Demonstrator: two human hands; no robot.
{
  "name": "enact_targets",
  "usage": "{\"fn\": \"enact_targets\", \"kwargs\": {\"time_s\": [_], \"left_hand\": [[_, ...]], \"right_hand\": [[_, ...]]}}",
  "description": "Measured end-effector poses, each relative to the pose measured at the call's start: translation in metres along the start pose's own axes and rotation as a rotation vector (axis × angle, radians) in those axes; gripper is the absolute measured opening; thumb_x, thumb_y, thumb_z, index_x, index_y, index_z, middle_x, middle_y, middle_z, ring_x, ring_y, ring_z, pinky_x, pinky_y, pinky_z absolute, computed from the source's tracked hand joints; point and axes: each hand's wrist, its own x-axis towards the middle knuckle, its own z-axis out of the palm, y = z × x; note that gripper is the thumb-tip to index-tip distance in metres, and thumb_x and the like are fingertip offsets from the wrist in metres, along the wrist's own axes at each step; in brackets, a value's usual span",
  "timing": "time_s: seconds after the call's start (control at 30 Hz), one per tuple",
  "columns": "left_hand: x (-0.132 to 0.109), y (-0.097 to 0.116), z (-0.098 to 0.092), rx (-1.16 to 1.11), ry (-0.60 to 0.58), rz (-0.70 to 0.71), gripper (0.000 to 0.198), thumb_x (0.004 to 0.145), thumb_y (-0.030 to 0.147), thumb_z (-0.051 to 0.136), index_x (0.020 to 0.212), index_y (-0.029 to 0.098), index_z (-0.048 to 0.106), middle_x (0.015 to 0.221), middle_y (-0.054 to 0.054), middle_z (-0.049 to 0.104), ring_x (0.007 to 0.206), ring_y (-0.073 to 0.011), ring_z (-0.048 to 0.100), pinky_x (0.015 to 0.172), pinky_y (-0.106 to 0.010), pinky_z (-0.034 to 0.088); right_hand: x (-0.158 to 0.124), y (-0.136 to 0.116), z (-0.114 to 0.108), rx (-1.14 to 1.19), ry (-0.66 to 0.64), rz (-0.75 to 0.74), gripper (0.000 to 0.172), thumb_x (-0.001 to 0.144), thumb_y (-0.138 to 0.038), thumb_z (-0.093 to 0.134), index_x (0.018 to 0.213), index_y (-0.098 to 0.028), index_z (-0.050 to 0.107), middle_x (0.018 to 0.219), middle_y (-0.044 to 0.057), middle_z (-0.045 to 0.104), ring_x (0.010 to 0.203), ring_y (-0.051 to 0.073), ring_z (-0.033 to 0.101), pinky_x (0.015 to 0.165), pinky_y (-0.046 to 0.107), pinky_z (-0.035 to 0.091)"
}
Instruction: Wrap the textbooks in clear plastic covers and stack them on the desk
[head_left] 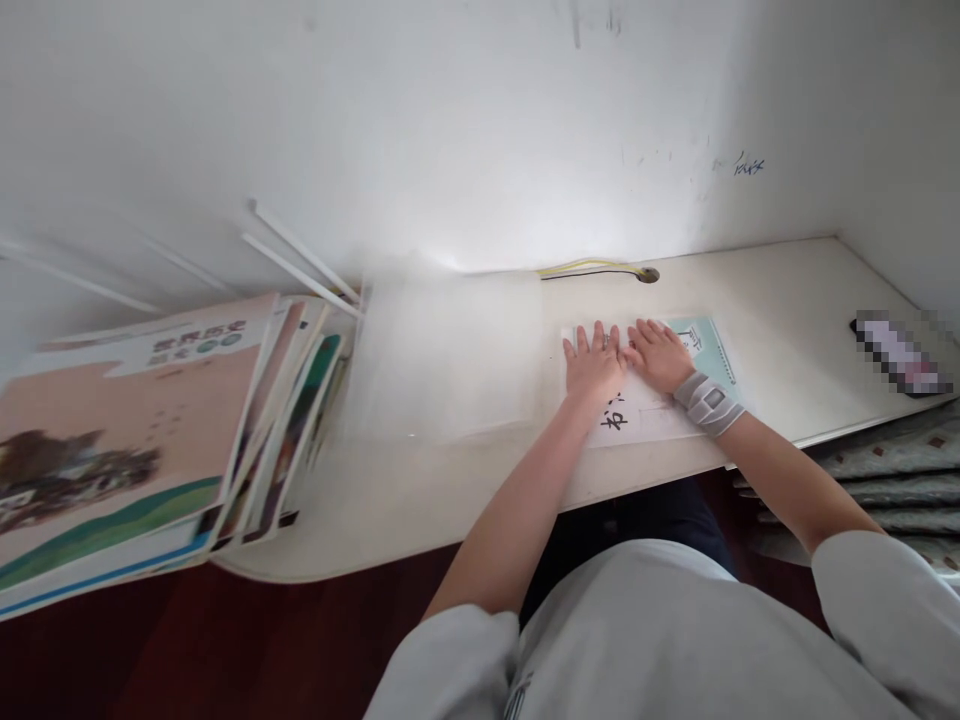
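A white wall [480, 120] stands behind a long pale bench [787, 320] with a round front corner. The wall has dark marks [576, 25] (one is a blue scribble [748, 167]). Light glows on its middle, and the right side is dimmer. The floor [225, 640] below is dark red.

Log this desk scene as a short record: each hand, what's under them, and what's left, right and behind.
Left hand: flat on white-and-teal booklet, fingers spread
Right hand: flat on same booklet, band on wrist
Left of booklet: translucent sheets, then stack of books
Right of booklet: pixelated phone-like object
Behind: yellow and black cables reaching a hole in the desk
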Motion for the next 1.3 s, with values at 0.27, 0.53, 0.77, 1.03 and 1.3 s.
{"fn": "enact_targets", "kwargs": {"time_s": [0.27, 0.53, 0.77, 1.03, 1.3], "left_hand": [[0.004, -0.014, -0.001, -0.01, 0.042, -0.081, 0.061, 0.091, 0.049, 0.02, 0.144, 0.021, 0.027, 0.153, -0.007, 0.02, 0.14, -0.034, 0.012, 0.111, -0.053, 0.011], [0.009, -0.03, -0.013, 0.098, 0.086, -0.238, 0.066, 0.09, 0.047, 0.026, 0.137, 0.002, 0.036, 0.144, -0.021, 0.035, 0.138, -0.033, 0.022, 0.113, -0.047, 0.008], [0.008, -0.045, -0.025, -0.31, 0.235, -0.3, 0.036, 0.084, 0.03, 0.047, 0.112, 0.01, 0.059, 0.126, -0.017, 0.056, 0.131, -0.0294, 0.036, 0.109, -0.042, 0.022], [0.028, -0.057, -0.036, -0.732, 0.324, -0.343, 0.036, 0.084, 0.03, 0.049, 0.117, 0.015, 0.052, 0.103, -0.009, 0.065, 0.088, -0.016, 0.064, 0.076, -0.027, 0.049], [0.02, -0.057, -0.053, -1.04, 0.265, -0.163, 0.035, 0.08, 0.032, 0.055, 0.111, 0.016, 0.058, 0.08, -0.003, 0.063, 0.071, -0.0131, 0.061, 0.065, -0.024, 0.049]], "right_hand": [[-0.003, 0.067, -0.006, -0.076, -0.049, 0.157, 0.064, 0.092, -0.052, 0.018, 0.143, -0.014, 0.029, 0.151, 0.013, 0.024, 0.139, 0.027, 0.02, 0.11, 0.048, 0.019], [-0.013, 0.105, -0.009, -0.073, -0.014, 0.294, 0.065, 0.092, -0.049, 0.019, 0.142, -0.009, 0.03, 0.151, 0.012, 0.026, 0.139, 0.026, 0.021, 0.11, 0.043, 0.021], [-0.014, 0.093, -0.007, -0.187, 0.069, 0.217, 0.053, 0.093, -0.035, 0.023, 0.139, -0.01, 0.035, 0.148, 0.015, 0.03, 0.138, 0.027, 0.024, 0.11, 0.052, 0.014], [0.001, 0.064, -0.011, -0.186, 0.161, -0.125, 0.046, 0.094, -0.026, 0.026, 0.133, -0.009, 0.043, 0.141, 0.016, 0.043, 0.132, 0.023, 0.035, 0.11, 0.048, 0.014], [0.015, 0.064, -0.042, 0.021, 0.163, -0.175, 0.038, 0.092, -0.03, 0.032, 0.112, -0.014, 0.059, 0.107, 0.013, 0.064, 0.098, 0.021, 0.057, 0.089, 0.031, 0.038]]}}
